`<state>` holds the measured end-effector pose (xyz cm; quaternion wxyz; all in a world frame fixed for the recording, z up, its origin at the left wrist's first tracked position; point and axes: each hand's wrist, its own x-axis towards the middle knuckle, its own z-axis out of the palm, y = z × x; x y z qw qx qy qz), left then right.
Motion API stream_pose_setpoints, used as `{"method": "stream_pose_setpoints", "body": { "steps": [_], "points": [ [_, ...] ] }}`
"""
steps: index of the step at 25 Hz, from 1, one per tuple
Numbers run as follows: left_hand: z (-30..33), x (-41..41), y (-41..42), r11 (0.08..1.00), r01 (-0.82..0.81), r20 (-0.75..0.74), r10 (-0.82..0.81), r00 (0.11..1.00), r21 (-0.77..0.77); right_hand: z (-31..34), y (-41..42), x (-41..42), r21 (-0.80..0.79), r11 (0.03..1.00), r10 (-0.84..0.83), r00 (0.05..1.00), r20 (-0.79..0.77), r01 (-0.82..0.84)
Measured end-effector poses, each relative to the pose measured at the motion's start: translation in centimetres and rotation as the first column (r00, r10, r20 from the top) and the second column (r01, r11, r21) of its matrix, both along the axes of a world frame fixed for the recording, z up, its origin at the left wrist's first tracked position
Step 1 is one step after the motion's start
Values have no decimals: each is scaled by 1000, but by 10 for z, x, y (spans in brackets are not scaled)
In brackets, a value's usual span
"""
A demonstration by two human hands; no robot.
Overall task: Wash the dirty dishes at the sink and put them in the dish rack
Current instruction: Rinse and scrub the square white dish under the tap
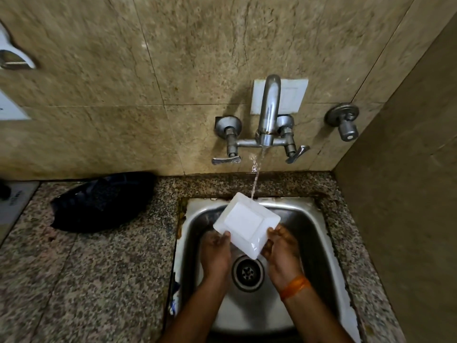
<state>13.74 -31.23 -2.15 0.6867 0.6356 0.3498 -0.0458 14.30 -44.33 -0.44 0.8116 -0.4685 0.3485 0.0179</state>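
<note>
A white square dish [246, 222] is held tilted over the steel sink [306, 219], its underside facing me. My left hand [215, 251] grips its lower left edge and my right hand [280, 251] grips its lower right edge; an orange band sits on the right wrist. Water runs from the wall tap [268, 115] and strikes the dish's far corner. The drain [247, 272] lies directly below the dish. No dish rack is in view.
A dark crumpled cloth or bag [101, 201] lies on the speckled granite counter [86, 280] left of the sink. Two lever handles flank the spout, and a separate valve [345, 121] sits on the wall at right. A side wall closes the right.
</note>
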Motion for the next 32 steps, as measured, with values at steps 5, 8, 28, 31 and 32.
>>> {"method": "stream_pose_setpoints", "body": {
  "steps": [5, 8, 28, 31, 32],
  "points": [
    [22, 4, -2, 456, 369, 145, -766, 627, 810, -7, 0, -7, -237, 971, 44, 991, 130, -12],
    [29, 14, -15, 215, 430, 90, -952, 293, 877, 7, 8, -9, -142, 989, 76, 964, 253, -41],
    [43, 77, 40, 856, 299, -83, -365, 927, -422, 26, -52, -19, -995, 98, 792, 604, 84, 9],
    [33, 76, 36, 847, 297, 24, -319, 947, -440, 19, -48, -23, -911, 403, 629, 750, 207, -87],
    [33, 74, 32, 850, 325, 36, -341, 939, -414, 18, -46, -22, -869, 489, 546, 802, 242, -71]
  ]
}}
